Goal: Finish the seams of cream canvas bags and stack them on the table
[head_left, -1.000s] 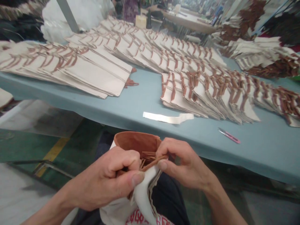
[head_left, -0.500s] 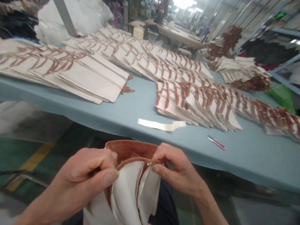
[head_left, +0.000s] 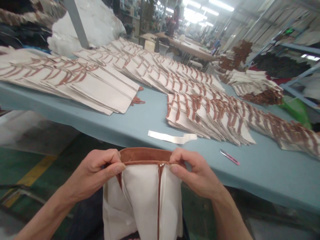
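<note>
A sewn piece of white cloth with a brown edge hangs between my hands, its brown inner side showing at the open top. My left hand pinches the top edge at the left, thumb on the near side. At the right, my right hand grips the same edge, with its fingers folded behind. The edge runs nearly straight between them. A brown seam goes down the front, with small white bits at its top end. The lower part hangs over my lap.
On the blue-covered table lie a white strip and pink-handled snips. Stacks of similar white and brown pieces spread behind them, with another stack at the left. A grey post stands beyond.
The brown edge has been drawn from a curve into a nearly straight line. My right hand has moved slightly right, and the piece now faces me more squarely. The view has shifted a little.
</note>
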Tool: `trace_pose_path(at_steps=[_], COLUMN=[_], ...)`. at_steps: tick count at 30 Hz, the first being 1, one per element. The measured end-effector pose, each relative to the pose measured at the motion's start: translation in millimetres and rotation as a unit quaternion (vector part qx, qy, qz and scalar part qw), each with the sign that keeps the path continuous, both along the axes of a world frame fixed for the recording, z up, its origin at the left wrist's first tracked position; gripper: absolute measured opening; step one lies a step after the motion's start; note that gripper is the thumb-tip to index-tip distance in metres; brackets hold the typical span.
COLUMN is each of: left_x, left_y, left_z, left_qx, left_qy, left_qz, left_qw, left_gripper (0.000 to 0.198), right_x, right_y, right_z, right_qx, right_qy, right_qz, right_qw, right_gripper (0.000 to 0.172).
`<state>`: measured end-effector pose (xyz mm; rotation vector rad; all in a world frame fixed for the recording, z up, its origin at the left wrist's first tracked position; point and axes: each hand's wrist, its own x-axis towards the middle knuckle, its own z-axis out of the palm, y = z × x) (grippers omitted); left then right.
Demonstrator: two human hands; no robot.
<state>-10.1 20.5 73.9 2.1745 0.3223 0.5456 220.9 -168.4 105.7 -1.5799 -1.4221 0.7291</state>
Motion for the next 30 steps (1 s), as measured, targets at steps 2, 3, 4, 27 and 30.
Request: trace_pose_path(at_steps=[2, 3, 4, 27, 30], left_x=[-2, -4, -4, 30, 30], left_y=[-1, -1, -1, -33, -35], left_z=[1.9, 1.3, -0.3, 26.1, 19.5], left_qx=[-0.002, -0.005, -0.012, 0.023, 0.032], left_qy=[0.001, 0.002, 0.004, 0.056, 0.063], left_qz=[-0.019, -0.023, -0.025, -0.202, -0.200], left_qw=[1.000, 1.000, 1.000, 0.978, 0.977], left_gripper=[0.043, 0.043, 0.043, 0.043, 0.043], right_x=[1, 0, 0, -26, -27], right_y=[-1, -2, -2, 1, 0], right_z=[-3.1, -3.8, -4.0, 21.3, 16.3], right_qx=[-0.006, -0.006, -0.005, 0.027, 0.020], right_qy=[-0.004, -0.003, -0.002, -0.147, -0.168], right_qz=[-0.003, -0.003, -0.002, 0.103, 0.105], right_qw=[1.000, 1.000, 1.000, 0.983, 0.980], right_gripper=[0.031, 0.030, 0.030, 0.016, 0.016])
